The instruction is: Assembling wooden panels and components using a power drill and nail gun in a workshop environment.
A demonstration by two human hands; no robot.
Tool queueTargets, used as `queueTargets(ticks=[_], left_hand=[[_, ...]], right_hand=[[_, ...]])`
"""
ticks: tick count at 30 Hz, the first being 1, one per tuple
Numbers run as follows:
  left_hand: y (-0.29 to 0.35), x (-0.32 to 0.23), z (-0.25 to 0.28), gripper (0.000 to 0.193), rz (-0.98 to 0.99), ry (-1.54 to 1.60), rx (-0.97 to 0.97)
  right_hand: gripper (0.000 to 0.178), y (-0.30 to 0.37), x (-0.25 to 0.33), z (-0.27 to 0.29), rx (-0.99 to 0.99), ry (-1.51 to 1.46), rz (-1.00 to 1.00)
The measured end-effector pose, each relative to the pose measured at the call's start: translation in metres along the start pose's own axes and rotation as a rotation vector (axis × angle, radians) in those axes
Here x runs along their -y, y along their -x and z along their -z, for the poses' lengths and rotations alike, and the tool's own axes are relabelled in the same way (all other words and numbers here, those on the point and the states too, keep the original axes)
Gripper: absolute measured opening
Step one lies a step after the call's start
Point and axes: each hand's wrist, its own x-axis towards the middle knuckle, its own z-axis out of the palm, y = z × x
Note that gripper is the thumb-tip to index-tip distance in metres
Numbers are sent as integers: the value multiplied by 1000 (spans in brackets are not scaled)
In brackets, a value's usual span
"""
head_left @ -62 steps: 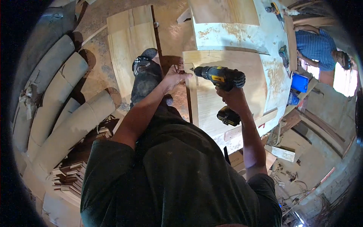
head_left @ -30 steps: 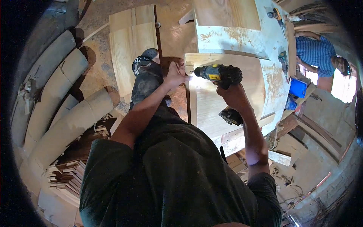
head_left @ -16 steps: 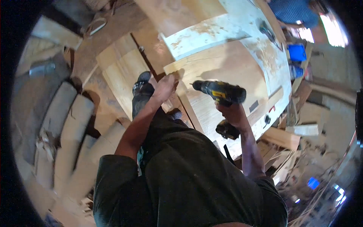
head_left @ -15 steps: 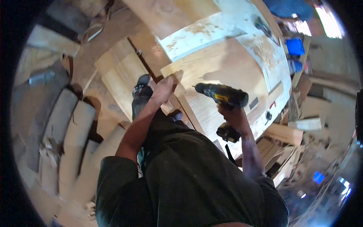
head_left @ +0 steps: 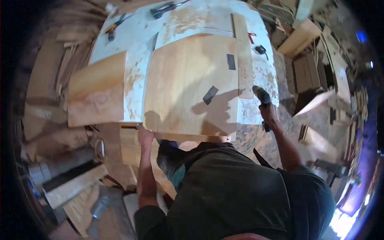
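Note:
A cordless drill (head_left: 261, 95), black with some yellow, is held in my right hand (head_left: 270, 114), fingers wrapped round its handle. It is right of a large pale wooden panel (head_left: 180, 76), apart from it, with its nose pointing away from me. A narrow wooden strip (head_left: 188, 137) runs along the panel's near edge. My left hand (head_left: 146, 137) is closed at the near left corner of the panel, where the strip ends; its fingertips are partly hidden. Two dark grey patches (head_left: 210, 95) lie on the panel, and shadows of my arm and the drill fall across it.
The white worktable (head_left: 134, 84) is stained with brown smears. On it are a second wooden board (head_left: 98, 92), a long narrow board (head_left: 242, 56), power tools (head_left: 162, 10) at the back and a small black object (head_left: 261, 49). Timber offcuts (head_left: 300, 38) lie on the right.
My view has turned, so the panel now lies straight ahead. The drill has moved from over the panel to beyond its right side. My left hand stays at the panel's corner.

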Motion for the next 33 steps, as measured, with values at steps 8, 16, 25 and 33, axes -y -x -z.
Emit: queueTargets(ticks=[8,16,25,33], left_hand=[[19,-78,-28,29,-130,478,29],[72,-325,-118,40,-603,413,482],[72,-425,-158,57,-738,279,365],[84,-226,-51,53,-756,173,187]], right_hand=[[70,-88,-124,-45,-189,141,551],[71,-166,-169,-62,-189,60,885],[62,-80,-146,-71,-437,4,607],[71,86,-33,-130,250,-253,767]])
